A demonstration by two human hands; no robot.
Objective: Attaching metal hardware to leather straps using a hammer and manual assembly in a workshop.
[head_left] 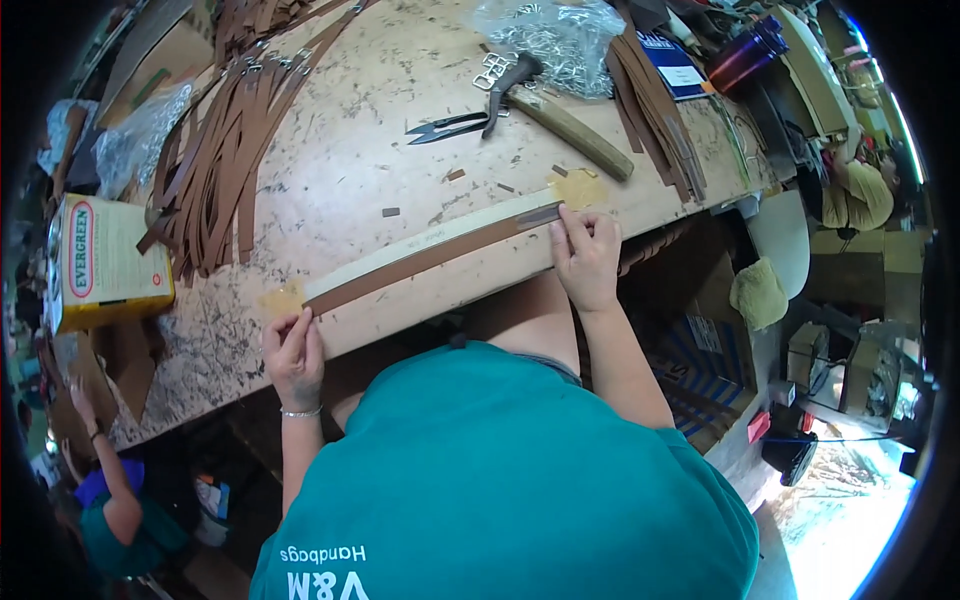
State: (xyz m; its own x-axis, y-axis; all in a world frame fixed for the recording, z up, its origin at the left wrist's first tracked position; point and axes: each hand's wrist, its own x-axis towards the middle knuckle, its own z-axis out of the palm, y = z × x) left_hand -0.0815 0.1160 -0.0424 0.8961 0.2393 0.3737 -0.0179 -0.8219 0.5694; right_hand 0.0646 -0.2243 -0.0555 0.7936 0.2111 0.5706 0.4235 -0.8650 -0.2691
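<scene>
Brown strip held at both ends along a pale guide

The left hand (293,350), left of centre in the frame, has thumb and fingers pinched together on the lower-left end of the brown strip (430,256). The right hand (588,260), right of centre, is clamped with its fingertips on the upper-right end, where the strip turns greyish. The strip slants across the middle of the frame, along the lower side of a pale strip (400,246); whether the two overlap is hard to tell. Yellowish tape (580,187) lies at the pale strip's right end.

The step in hand looks like lining the brown strip up against the pale one. The next move seems to call for both ends kept level and the strip taut, without a twist.

Farther out on the counter (340,140), a hammer (580,133) and snips (440,131) lie at upper centre, below a bag (550,40) of metal pieces. Brown straps (225,150) fan out at upper left, beside a tin (115,255).
</scene>
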